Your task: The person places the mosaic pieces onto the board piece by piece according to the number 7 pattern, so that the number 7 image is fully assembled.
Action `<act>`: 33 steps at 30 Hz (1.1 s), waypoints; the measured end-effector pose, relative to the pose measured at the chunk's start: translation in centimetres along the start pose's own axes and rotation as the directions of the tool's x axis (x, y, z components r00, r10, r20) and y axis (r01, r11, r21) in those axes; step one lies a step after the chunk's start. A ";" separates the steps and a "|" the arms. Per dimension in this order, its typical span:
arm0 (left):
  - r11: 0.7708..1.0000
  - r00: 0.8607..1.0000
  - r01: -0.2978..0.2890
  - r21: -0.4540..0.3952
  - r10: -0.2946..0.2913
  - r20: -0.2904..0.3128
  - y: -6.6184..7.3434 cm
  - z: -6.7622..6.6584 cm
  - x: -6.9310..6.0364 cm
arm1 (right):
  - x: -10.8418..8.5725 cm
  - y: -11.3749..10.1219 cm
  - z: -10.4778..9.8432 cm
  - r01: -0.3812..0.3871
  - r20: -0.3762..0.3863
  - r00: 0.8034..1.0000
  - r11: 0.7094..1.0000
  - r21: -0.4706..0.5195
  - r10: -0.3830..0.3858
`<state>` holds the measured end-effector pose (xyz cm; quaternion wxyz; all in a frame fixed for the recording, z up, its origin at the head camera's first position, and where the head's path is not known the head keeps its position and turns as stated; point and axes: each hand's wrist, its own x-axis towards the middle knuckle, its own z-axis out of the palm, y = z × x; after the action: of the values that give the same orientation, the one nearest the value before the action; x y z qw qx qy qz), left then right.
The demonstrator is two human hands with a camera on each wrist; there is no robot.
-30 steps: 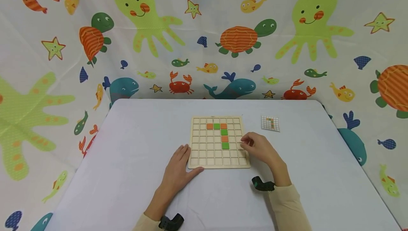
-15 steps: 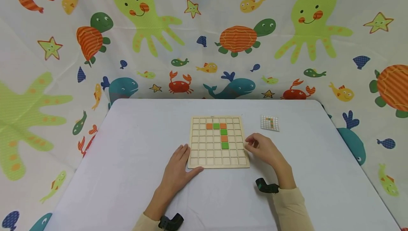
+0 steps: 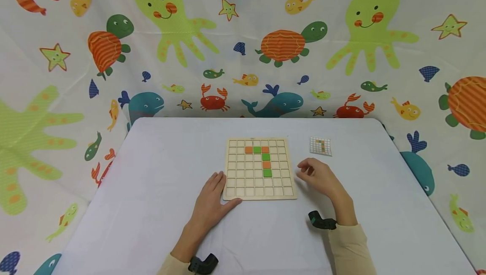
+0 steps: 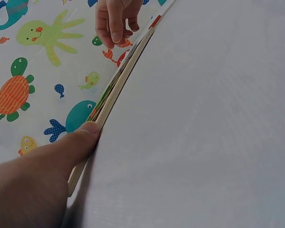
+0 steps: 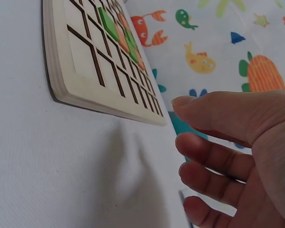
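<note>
A pale wooden grid board lies flat on the table. Set in its cells are a top row of an orange tile, a green tile and another orange tile. Below that row's right end run a green, an orange and a lower green tile. My left hand rests at the board's near left corner, fingers along the left side and thumb on the front edge. Just right of the board hovers my right hand, fingers loosely bent and holding nothing in the right wrist view.
A small card printed with a grid and a coloured pattern lies behind my right hand. White cloth covers the table. A curtain with sea animals hangs behind it.
My right hand has drawn off the board's right edge and moved rightward, clear of it. My left hand and the tiles stay where they were.
</note>
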<state>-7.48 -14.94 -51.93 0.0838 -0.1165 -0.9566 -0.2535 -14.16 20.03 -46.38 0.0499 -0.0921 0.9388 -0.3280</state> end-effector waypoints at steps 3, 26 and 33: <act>1.000 1.000 -0.003 0.000 0.003 -0.002 0.0 0.0 0.0 | -0.1 0.2 -0.3 -0.023 0.002 1.000 1.000 0.007 0.023; 1.000 1.000 0.004 0.000 -0.004 0.004 0.2 -0.2 0.0 | -0.9 2.2 -2.3 -0.161 0.039 0.986 0.986 0.040 0.159; 1.000 1.000 0.002 0.008 -0.002 0.012 0.2 -0.2 0.0 | -1.1 2.8 -2.7 -0.182 0.064 0.982 0.983 0.030 0.180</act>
<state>-7.38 -14.92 -51.66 0.0782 -0.1165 -0.9582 -0.2493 -13.93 24.03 -45.96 0.1096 -0.0152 0.9354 -0.3358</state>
